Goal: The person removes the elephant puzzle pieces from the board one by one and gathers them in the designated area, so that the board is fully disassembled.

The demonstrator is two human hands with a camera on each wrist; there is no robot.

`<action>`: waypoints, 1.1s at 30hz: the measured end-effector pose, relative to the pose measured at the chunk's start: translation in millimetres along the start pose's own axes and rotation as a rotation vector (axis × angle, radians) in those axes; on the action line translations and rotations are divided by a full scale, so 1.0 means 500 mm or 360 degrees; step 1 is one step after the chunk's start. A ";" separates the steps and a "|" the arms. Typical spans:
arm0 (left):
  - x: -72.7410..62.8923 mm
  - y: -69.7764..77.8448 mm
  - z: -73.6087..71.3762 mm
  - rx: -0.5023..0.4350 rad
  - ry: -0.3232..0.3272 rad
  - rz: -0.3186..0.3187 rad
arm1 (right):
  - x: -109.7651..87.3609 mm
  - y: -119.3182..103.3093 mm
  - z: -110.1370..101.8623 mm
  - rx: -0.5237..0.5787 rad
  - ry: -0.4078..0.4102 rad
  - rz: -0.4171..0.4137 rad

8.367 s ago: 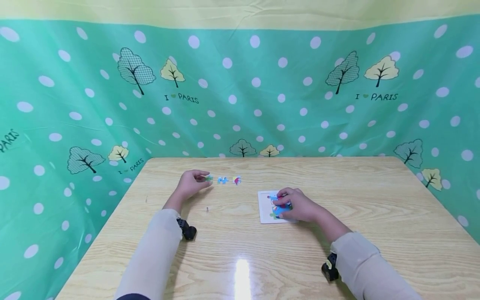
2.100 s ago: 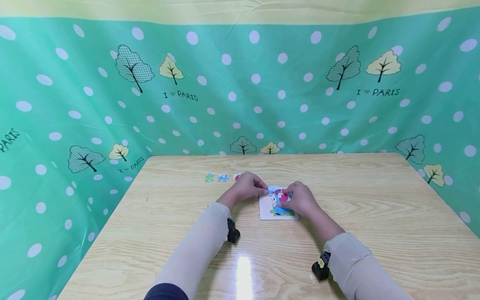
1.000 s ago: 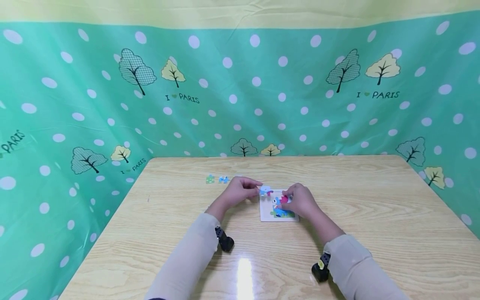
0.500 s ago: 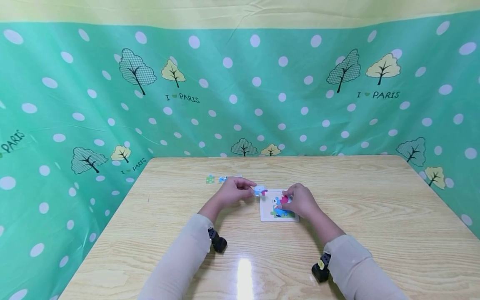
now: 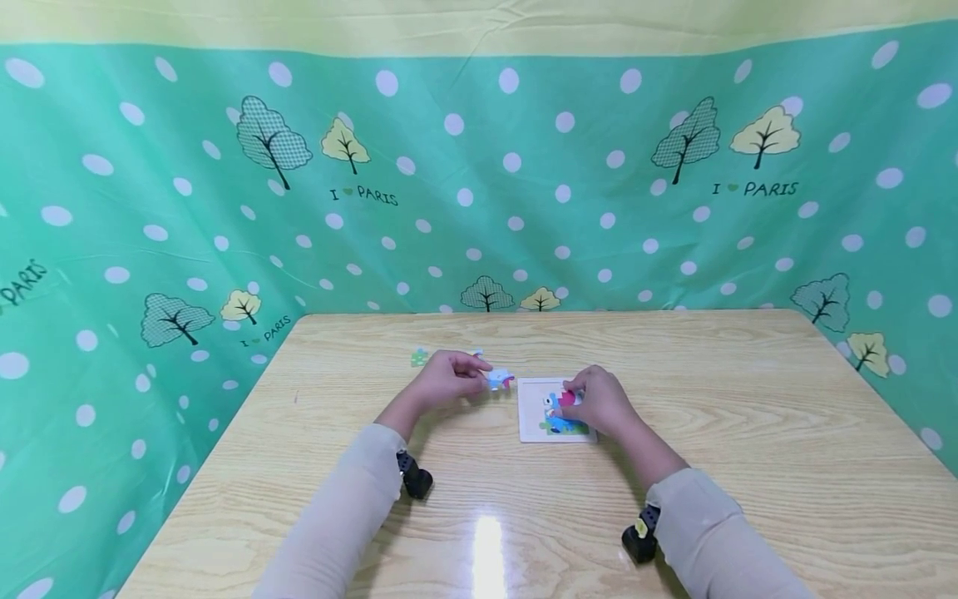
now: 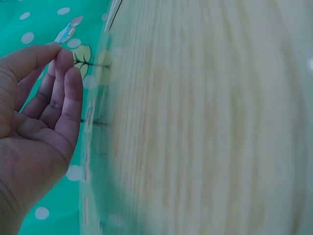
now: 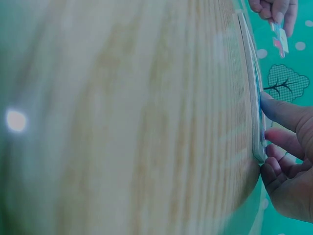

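Observation:
My left hand [image 5: 443,381] pinches a jigsaw piece [image 5: 500,380], light blue with a bit of red, between thumb and fingertips. It holds the piece above the table, left of the puzzle board and apart from it. In the left wrist view the piece [image 6: 66,32] sticks out past the fingertips. My right hand [image 5: 603,403] rests on the white puzzle board [image 5: 530,416], its thumb and index finger spread and touching the joined pieces [image 5: 555,423], blue, red and green. The right wrist view has the thumb [image 7: 283,111] on the board's face. The hand hides the board's right part.
A loose green piece [image 5: 419,357] lies on the table at the back left. Other loose pieces beside it are mostly behind the left hand. A green polka-dot curtain [image 5: 479,166] hangs behind the wooden table [image 5: 674,366].
Over the last second my left hand has drawn the blue-and-red piece leftward, off the board's upper left corner. Earlier it reached to the loose pieces. My right hand has stayed on the board.

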State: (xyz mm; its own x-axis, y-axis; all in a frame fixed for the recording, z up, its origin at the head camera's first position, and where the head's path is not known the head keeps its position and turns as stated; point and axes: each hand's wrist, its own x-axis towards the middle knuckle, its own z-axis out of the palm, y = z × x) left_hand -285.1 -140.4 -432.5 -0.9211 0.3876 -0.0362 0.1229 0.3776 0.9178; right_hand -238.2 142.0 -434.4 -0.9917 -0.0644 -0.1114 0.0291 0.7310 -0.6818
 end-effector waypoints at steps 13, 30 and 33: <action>-0.003 -0.019 -0.042 0.0094 -0.0033 -0.0090 | 0.001 0.001 -0.002 -0.0011 -0.0001 -0.0001; 0.006 -0.034 -0.056 0.0252 0.0036 -0.0140 | 0.003 0.005 0.000 0.0010 0.0000 0.0017; 0.008 -0.037 -0.056 0.0345 0.0048 -0.0120 | 0.003 0.003 0.001 0.0012 -0.0001 0.0021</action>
State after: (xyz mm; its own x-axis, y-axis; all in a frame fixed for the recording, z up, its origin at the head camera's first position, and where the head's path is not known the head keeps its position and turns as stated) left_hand -301.4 -169.4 -438.4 -0.9409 0.3275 -0.0865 0.1269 0.5775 0.8065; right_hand -239.4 142.6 -436.1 -0.9911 -0.0554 -0.1210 0.0431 0.7267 -0.6856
